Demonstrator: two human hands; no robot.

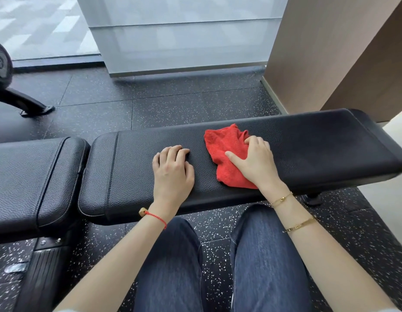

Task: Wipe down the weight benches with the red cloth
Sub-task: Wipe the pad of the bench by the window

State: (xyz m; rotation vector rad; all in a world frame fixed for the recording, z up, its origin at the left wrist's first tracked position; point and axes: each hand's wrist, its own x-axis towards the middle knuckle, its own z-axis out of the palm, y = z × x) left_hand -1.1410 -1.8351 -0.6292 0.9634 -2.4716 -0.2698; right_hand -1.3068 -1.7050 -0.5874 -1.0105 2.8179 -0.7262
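Observation:
A long black padded weight bench (319,145) runs across the middle of the view, with a shorter seat pad (31,176) to its left. A crumpled red cloth (224,145) lies on the long pad, right of centre. My right hand (254,161) presses down on the cloth, fingers gathered into its folds, thumb pointing left. My left hand (173,170) rests on the bare pad just left of the cloth, fingers curled under, holding nothing.
The floor (173,104) is dark speckled rubber tile. A black machine leg (24,102) stands at the far left. A frosted glass panel (184,41) and a brown wall (330,52) rise behind the bench. My knees in blue jeans (258,255) are close below the bench.

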